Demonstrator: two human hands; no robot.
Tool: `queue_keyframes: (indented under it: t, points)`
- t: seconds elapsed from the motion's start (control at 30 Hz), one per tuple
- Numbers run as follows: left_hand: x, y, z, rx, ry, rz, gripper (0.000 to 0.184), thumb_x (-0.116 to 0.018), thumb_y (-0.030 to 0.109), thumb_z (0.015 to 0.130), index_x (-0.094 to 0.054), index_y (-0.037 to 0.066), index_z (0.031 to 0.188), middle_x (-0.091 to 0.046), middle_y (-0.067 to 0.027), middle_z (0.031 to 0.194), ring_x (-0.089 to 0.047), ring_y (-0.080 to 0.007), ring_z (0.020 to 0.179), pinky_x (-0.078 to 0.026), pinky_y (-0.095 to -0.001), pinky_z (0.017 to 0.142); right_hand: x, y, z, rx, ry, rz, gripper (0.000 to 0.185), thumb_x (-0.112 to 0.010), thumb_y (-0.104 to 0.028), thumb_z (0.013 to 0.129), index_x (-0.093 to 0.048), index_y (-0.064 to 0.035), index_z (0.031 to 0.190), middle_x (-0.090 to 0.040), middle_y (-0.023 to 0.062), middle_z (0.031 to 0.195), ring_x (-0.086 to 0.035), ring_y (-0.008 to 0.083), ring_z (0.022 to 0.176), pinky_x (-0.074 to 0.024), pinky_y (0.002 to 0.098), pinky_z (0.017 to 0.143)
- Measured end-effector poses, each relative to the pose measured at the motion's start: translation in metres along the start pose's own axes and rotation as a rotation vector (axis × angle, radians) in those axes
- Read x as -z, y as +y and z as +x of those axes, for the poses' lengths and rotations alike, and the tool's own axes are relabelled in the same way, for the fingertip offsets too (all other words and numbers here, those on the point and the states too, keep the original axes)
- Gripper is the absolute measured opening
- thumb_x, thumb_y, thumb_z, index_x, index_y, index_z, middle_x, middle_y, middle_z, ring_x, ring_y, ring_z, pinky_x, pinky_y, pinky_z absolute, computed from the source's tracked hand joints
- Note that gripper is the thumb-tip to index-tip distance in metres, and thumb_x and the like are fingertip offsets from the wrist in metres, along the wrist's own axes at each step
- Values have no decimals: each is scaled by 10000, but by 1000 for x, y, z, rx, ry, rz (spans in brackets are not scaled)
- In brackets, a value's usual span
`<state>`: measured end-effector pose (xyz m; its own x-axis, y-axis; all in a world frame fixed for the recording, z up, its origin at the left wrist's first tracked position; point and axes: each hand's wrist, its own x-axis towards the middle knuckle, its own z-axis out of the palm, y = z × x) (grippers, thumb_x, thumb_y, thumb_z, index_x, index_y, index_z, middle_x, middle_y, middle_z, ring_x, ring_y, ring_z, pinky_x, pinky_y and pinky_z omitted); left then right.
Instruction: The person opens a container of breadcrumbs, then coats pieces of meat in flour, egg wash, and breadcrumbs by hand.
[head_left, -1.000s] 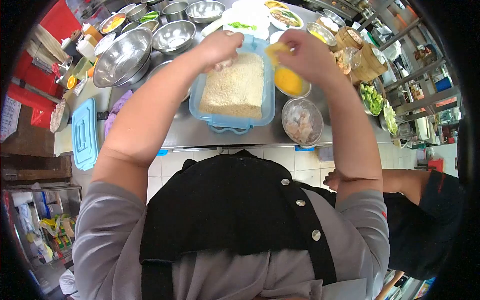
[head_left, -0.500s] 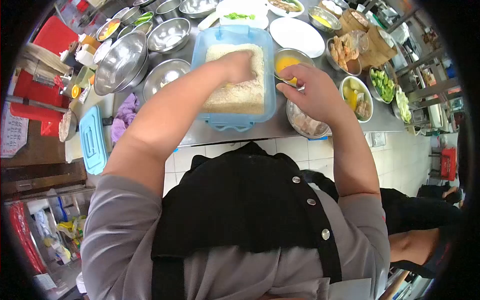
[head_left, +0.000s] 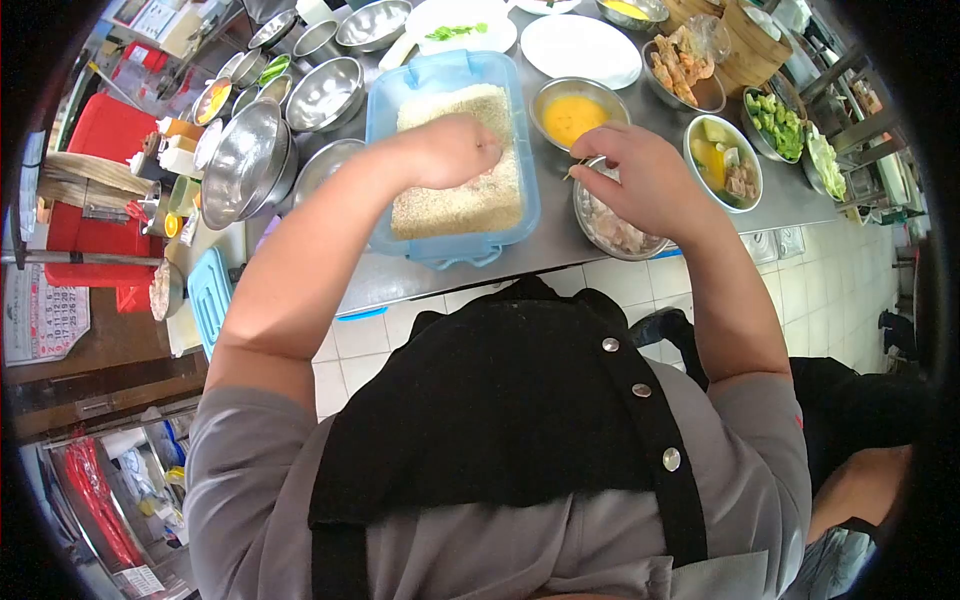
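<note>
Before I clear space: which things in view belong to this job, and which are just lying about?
Likely the job's:
blue tub
crumbs, below the left hand
yellow liquid
pale pieces, by the right hand

Apparently just lying about:
white plate
chopped greens
bamboo steamer

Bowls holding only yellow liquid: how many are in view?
2: one bowl beyond the right hand; a second bowl past the white oval plate, partly cut off by the top edge. Others may be hidden.
</note>
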<state>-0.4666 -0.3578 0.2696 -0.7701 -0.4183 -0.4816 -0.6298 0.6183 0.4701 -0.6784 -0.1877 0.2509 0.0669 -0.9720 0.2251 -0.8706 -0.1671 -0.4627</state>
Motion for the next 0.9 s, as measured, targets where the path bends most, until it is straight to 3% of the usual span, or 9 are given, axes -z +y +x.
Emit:
queue_keyframes:
  t: [0.13, 0.27, 0.37, 0.47, 0.67, 0.77, 0.87, 0.9]
  points:
    - [-43, -8, -2, -5, 57, 107, 411, -521, 374, 974, -690, 6, 905, -700, -235, 912, -670, -367, 880, -498, -471, 839, -1, 2, -1, -13, 18, 27, 187, -694, -203, 902, -680, -55, 1016, -664, 120, 949, -655, 287, 831, -528, 383, 749]
    - [-27, 4, -19, 54, 43, 86, 418, -619, 358, 936, -656, 12, 1168, -680, -245, 1096, -646, -388, 1071, -481, -465, 971, 0, 4, -4, -23, 10, 57, 189, -697, -197, 899, -679, -46, 1012, -662, 122, 940, -657, 273, 810, -527, 373, 738]
    - [-44, -9, -30, -205, 377, 394, 474, -699, 321, 881, -609, 26, 1241, -661, -192, 1150, -635, -361, 1103, -474, -460, 970, 3, 9, -6, -96, 26, 53, 181, -669, -241, 891, -674, -72, 958, -691, 128, 928, -659, 354, 871, -518, 451, 772]
    - [-40, -9, -25, -160, 361, 555, 476, -760, 307, 793, -628, 50, 1172, -648, -172, 991, -643, -367, 1065, -487, -455, 945, 2, 15, -10, -95, 44, 73, 191, -669, -249, 885, -680, -71, 954, -688, 142, 905, -658, 358, 872, -513, 456, 769]
    - [-36, -20, -22, -218, 387, 544, 423, -755, 232, 766, -673, 22, 1122, -698, -171, 1009, -660, -382, 993, -507, -464, 903, -7, 19, -22, -80, 83, 61, 189, -674, -251, 875, -677, -69, 930, -683, 151, 895, -654, 361, 880, -505, 460, 768]
    - [-20, -30, -20, -205, 419, 376, 405, -734, 211, 777, -686, -10, 1113, -702, -194, 922, -685, -356, 874, -538, -423, 819, -6, 19, -25, -95, 72, 56, 189, -675, -253, 872, -676, -71, 919, -683, 153, 899, -652, 361, 882, -506, 456, 767]
    - [4, -24, -22, -115, 337, 188, 422, -715, 236, 790, -701, 12, 1147, -714, -235, 958, -702, -365, 899, -553, -400, 850, -3, 14, -27, -127, 54, 76, 192, -672, -260, 874, -677, -72, 916, -679, 150, 899, -653, 357, 885, -507, 454, 764]
    - [13, -22, -22, -98, 300, 122, 410, -715, 197, 809, -675, -22, 1154, -691, -164, 858, -663, -195, 801, -536, -323, 774, -2, 14, -28, -125, 48, 73, 193, -674, -261, 873, -677, -73, 916, -677, 149, 898, -653, 355, 883, -507, 452, 761]
